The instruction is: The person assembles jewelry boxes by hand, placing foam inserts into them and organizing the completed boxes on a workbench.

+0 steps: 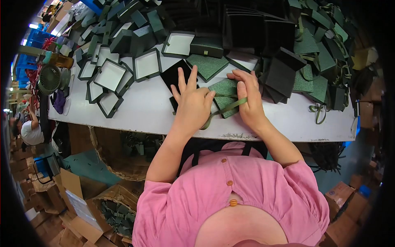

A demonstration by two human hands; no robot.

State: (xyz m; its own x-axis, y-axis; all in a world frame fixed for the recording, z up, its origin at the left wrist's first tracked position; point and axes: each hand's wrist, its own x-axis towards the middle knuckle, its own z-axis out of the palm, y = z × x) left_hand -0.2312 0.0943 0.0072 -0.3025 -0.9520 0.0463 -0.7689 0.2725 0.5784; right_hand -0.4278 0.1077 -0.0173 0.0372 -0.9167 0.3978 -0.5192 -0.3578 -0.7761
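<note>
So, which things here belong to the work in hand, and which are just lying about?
Likely part of the job:
green textured piece between left hand and right hand
green ribbon
white-lined trays

Probably just lying about:
fan, far left
purple item near the fan

Your left hand [192, 102], with some fingers spread, is at the left side of a green box [225, 88] on the white table [150, 119]. Your right hand [250, 98] is at its right side. A green ribbon [229, 108] runs between both hands; whether you pinch it is unclear. Open white-lined boxes [111, 75] lie to the left, and a fan [49, 79] stands near the table's left end.
</note>
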